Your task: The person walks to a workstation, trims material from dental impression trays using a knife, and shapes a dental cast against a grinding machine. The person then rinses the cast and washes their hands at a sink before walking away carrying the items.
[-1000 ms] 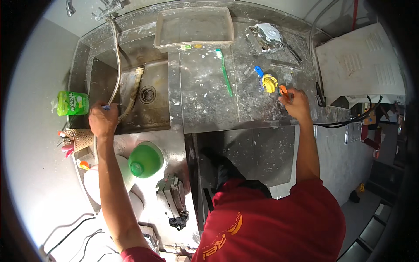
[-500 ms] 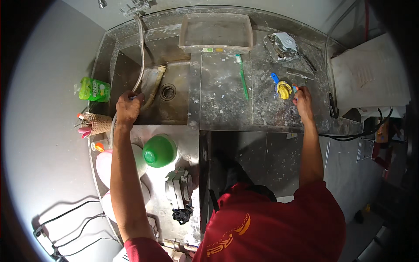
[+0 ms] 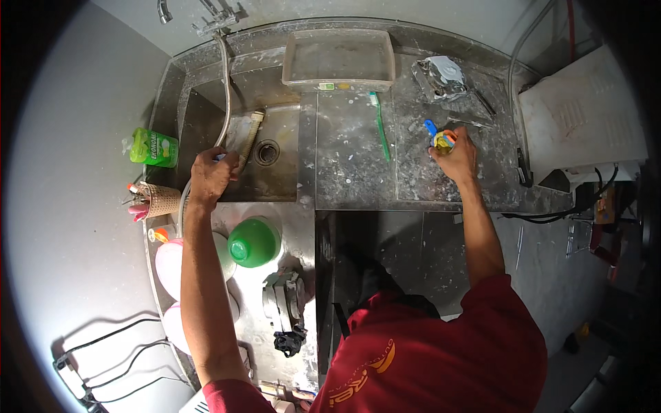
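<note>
Over the left sink basin (image 3: 279, 186), my left hand (image 3: 210, 177) is closed beside the pale water hose (image 3: 226, 89). A bit of something light blue shows at its fingers, mostly hidden. On the steel counter at the right, my right hand (image 3: 457, 158) pinches a small orange and blue piece (image 3: 449, 135) whose kind I cannot make out. That piece is right over a yellow object (image 3: 438, 142) with a blue handle (image 3: 430, 126), which lies on the counter. My fingers partly cover the yellow object, and I cannot tell whether they touch it.
A green toothbrush (image 3: 382, 131) lies mid-counter, before a clear plastic tray (image 3: 339, 85). Behind my right hand sits a silvery packet (image 3: 441, 77). A ribbed tube (image 3: 250, 136) rests in the basin. Left are a green pouch (image 3: 155, 148), a wicker cup (image 3: 164, 198) and a green bowl (image 3: 253, 242).
My right hand has moved left, bringing the orange and blue piece from beside the yellow object to over it. My left hand stays closed by the hose. The view has shifted slightly.
</note>
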Demonstrator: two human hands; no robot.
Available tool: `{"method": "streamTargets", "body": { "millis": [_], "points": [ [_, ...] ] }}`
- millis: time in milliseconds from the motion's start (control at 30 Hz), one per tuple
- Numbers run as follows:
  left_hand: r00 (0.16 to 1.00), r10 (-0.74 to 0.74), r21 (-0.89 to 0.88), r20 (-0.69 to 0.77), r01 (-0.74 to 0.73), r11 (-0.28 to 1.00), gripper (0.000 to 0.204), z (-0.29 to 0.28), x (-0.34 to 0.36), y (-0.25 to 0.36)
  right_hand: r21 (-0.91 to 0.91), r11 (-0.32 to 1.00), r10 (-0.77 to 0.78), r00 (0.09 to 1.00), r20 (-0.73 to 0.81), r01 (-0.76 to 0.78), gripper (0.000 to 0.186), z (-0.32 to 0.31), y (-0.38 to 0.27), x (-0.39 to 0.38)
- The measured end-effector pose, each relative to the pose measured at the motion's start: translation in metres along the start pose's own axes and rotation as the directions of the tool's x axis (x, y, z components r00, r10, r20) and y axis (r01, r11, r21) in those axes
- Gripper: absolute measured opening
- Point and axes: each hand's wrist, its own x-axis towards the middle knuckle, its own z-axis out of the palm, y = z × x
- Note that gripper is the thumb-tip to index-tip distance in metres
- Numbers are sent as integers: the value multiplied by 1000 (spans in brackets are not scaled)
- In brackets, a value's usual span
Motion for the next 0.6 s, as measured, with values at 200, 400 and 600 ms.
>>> {"method": "streamTargets", "body": {
  "millis": [200,400,600],
  "points": [
    [992,76,36,-104,-73,997,30,4,-17,21,331,928,155,985,73,-171,48,-20,-4,-7],
    [961,257,246,-105,-226,943,37,10,-50,66,746,476,141,877,458,-466,36,-61,42,-52],
    [872,444,604,-207,-243,759,38,67,-96,85,797,31,79,796,600,-604,32,-82,93,-147]
  ]
}}
